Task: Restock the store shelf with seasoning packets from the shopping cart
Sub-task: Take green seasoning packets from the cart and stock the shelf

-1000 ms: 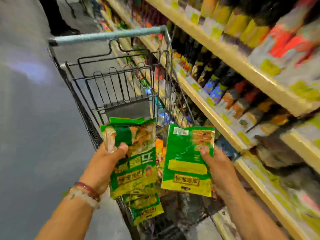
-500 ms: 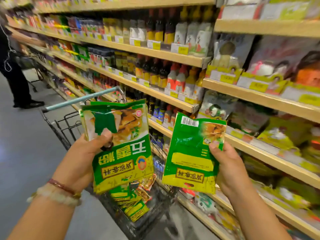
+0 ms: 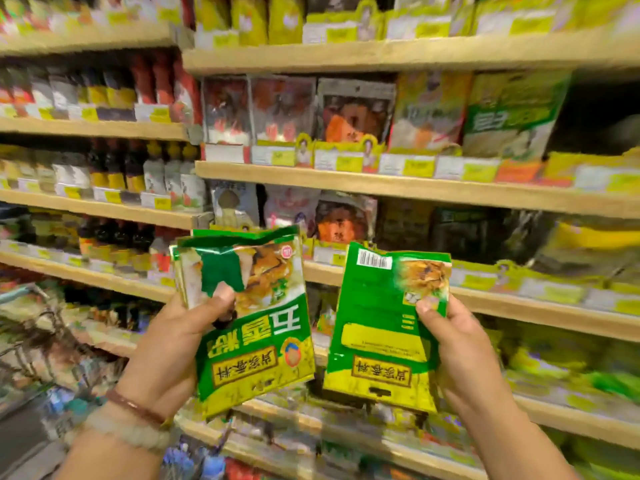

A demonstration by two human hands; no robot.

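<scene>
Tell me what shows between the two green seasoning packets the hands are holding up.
In the head view, nothing held fills the gap between the left packets and the right packet; only the wooden shelf edge and blurred shelved goods show behind.

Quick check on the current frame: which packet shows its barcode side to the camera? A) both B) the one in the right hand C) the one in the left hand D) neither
B: the packet in the right hand, the right-hand packet, shows a white barcode label at its top left corner, while the left-hand packets, gripped by the left hand, show the printed front with the food picture and large characters.
</scene>
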